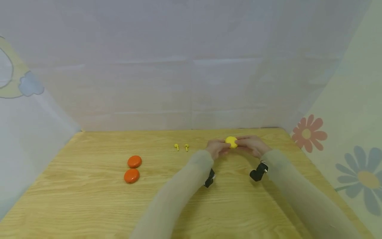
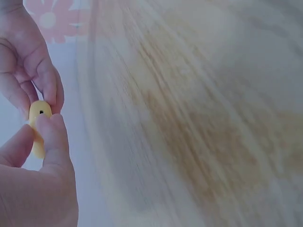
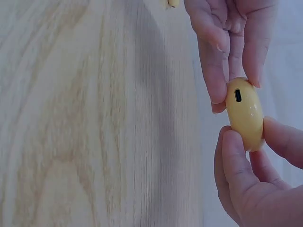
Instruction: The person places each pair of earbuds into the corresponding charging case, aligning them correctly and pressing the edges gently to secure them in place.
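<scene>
Both hands hold a round yellow earbud charging case (image 1: 231, 141) just above the far right part of the table. My left hand (image 1: 216, 148) pinches one side between thumb and fingers, while my right hand (image 1: 252, 144) pinches the opposite side. A small dark charging port shows on the edge of the case (image 3: 245, 116) in the right wrist view. Two yellow earbuds, a left one (image 1: 177, 147) and a right one (image 1: 186, 147), lie apart on the table to the left of my hands. Fingers partly cover the case (image 2: 38, 109) in the left wrist view.
Two glossy orange round cases, a farther one (image 1: 134, 161) and a nearer one (image 1: 131, 176), lie side by side on the left of the wooden table (image 1: 98, 205). A pale wall (image 1: 149, 93) rises behind its back edge, with flower-patterned sheeting (image 1: 352, 132) at the right.
</scene>
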The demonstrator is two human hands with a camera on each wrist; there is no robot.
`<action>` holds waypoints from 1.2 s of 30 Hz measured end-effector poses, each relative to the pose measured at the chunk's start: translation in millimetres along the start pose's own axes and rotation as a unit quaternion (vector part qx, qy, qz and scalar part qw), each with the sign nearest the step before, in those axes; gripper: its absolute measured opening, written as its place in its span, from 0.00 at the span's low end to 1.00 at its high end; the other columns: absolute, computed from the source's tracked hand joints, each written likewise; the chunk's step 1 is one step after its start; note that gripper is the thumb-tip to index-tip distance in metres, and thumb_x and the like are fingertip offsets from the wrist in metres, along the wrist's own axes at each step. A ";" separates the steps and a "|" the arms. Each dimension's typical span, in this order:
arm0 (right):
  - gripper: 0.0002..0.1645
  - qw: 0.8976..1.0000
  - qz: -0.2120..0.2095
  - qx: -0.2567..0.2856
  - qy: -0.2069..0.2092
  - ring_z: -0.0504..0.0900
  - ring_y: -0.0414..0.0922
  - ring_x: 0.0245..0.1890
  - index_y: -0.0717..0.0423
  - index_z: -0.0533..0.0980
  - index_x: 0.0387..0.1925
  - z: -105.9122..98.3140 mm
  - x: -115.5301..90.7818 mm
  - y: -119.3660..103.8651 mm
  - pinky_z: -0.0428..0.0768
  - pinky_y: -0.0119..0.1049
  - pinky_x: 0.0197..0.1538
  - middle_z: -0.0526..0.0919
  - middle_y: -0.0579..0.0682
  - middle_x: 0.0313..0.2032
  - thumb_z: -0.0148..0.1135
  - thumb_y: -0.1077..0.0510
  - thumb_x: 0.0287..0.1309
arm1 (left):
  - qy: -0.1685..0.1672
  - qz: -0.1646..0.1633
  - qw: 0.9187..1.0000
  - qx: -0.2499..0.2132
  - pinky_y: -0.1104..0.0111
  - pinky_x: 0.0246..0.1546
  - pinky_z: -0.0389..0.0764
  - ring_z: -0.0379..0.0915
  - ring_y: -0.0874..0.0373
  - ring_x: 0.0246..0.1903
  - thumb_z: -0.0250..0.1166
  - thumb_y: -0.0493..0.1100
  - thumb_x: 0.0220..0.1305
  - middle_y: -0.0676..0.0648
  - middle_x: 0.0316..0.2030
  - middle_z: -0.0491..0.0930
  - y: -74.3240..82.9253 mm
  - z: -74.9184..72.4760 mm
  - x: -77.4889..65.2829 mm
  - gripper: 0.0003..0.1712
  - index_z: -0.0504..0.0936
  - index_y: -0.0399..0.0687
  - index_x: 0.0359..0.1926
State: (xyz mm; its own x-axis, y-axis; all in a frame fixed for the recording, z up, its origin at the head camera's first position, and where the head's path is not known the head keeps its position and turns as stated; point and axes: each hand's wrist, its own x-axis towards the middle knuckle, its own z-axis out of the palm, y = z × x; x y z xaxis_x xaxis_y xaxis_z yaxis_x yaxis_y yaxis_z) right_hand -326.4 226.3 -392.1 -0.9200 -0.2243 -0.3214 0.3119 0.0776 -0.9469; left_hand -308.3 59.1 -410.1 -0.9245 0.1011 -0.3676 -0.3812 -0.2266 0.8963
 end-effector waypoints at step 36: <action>0.24 0.995 -0.024 0.082 -0.055 0.83 0.43 0.38 0.69 0.66 0.61 20.8 -24.1 4.8 0.81 0.33 0.48 0.80 0.51 0.40 0.56 0.71 0.65 | -0.090 0.011 0.996 -0.018 0.62 0.54 0.76 0.77 0.46 0.53 0.62 0.32 0.66 0.37 0.51 0.80 6.2 -37.8 -30.9 0.24 0.73 0.34 0.62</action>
State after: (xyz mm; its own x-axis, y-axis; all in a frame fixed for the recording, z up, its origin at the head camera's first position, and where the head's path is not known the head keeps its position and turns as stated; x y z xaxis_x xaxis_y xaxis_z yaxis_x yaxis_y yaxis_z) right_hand -297.8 211.9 -388.9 -0.9060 -0.3303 -0.2647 0.3102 -0.0926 -0.9462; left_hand -282.4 18.0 -402.5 -0.9176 0.2671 -0.2943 -0.3636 -0.2649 0.8931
